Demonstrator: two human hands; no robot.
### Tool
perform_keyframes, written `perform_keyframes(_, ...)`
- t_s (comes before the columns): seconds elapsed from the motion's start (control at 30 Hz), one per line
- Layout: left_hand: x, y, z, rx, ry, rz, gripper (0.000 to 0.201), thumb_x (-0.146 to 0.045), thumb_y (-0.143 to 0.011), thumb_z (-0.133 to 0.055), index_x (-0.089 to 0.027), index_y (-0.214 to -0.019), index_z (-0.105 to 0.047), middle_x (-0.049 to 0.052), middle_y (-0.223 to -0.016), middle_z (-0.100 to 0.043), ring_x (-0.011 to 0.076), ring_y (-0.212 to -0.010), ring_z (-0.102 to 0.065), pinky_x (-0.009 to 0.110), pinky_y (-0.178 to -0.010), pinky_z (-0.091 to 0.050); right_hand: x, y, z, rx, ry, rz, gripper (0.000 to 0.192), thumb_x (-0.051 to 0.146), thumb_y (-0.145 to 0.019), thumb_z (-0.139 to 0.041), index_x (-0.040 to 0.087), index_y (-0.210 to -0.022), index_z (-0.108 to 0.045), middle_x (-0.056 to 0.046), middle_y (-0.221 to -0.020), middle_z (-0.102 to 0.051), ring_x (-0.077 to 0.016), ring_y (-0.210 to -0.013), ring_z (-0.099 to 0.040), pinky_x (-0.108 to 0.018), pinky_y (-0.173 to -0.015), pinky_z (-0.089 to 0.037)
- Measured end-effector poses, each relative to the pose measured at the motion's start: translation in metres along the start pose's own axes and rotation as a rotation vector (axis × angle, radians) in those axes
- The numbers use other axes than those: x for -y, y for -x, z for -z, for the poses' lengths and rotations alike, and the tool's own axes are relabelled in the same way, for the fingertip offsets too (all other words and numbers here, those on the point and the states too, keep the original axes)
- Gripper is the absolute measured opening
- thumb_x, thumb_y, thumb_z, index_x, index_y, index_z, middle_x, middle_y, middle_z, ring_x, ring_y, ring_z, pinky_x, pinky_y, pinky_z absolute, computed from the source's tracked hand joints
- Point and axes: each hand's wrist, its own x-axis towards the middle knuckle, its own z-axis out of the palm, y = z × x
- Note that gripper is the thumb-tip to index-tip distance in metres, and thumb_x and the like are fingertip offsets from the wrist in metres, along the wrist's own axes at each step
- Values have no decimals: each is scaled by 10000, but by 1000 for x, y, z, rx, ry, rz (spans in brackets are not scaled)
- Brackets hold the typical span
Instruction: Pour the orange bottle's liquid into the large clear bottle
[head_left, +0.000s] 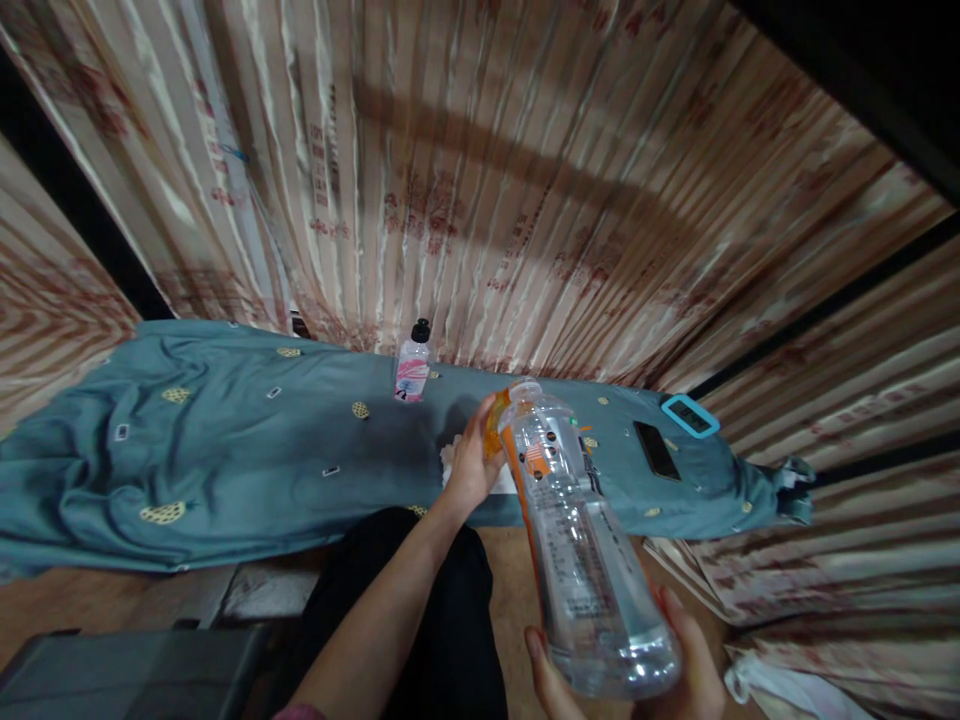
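Observation:
My right hand (686,670) grips the base of a large clear plastic bottle (581,550) with an orange label, tilted so its open neck points away toward the table. My left hand (471,465) is up by the bottle's neck, fingers closed around an orange cap (493,420). A little clear liquid sits at the bottle's bottom. Under my left hand lies a white cloth or tissue (448,458) on the blue-green patterned tablecloth (225,450).
A small bottle with a pink label and black cap (413,365) stands at the table's far edge. A dark phone (656,450) and a timer with a blue frame (690,416) lie at the right. Striped curtains (525,180) hang behind. A dark box (135,675) is at lower left.

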Motion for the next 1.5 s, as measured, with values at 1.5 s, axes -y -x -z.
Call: perform_keyframes(1.5, 7, 1, 0, 19, -82, -110, 797, -135, -765, -700, -214, -1498, -397, 116, -1556, -483, 321, -1417, -494, 473, -1206, -392, 10, -8, -4, -75, 4, 98, 1058, 468, -592, -910, 108, -1475, -450, -202, -1248, -622, -350, -1070, -660, -578, -960, -542)
